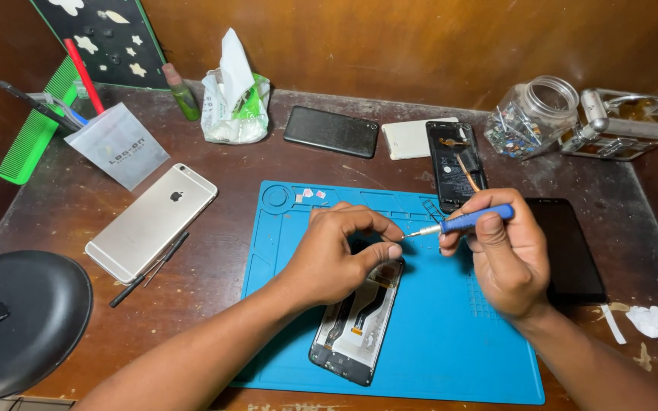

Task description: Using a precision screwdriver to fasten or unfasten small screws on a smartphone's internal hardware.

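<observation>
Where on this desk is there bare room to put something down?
Free patches: the blue mat's lower right, beside the opened phone; bare wood between the silver phone and the mat. Crowded: the back edge, with black phone, glass jar and tissue bag.

Left hand (336,255) steadies the opened phone (359,323) on the blue mat (451,350) — right hand (508,259) holds a blue screwdriver (470,220)

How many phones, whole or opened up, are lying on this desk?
6: silver phone at left, opened phone under the left hand, black, white and opened ones behind, black slab partly hidden at right.
</observation>
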